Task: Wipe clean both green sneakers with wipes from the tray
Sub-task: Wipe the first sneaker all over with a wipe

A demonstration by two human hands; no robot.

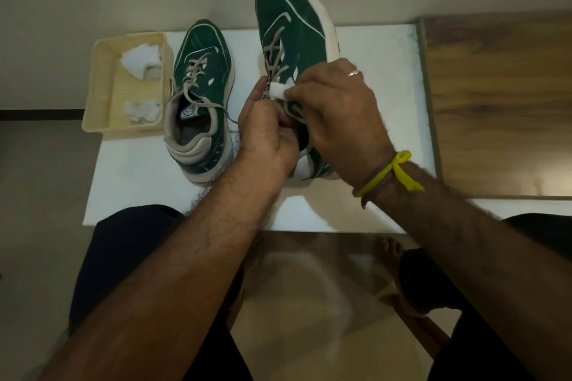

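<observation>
From the head view, my left hand was curled round the collar and tongue of the right-hand sneaker, holding its heel end up off the white desk, while my right hand pinched a small folded wipe between fingertips and thumb and pressed it on the laces just ahead of my left thumb. That shoe's long axis ran straight away from both grips, toe far ahead and tipped upward, heel tucked under my wrists, so I judged the next strokes would have to travel forward along the green upper, away from me. My right hand was the nearer one to the unwiped toe and to the white sole edge on the outer side. The other sneaker lay flat on the desk just left of my left grip, parallel, toe also pointing away, touched by neither hand. Farther left, beside it, stood the tray, with crumpled wipes inside; my left hand was the closer one to it.
</observation>
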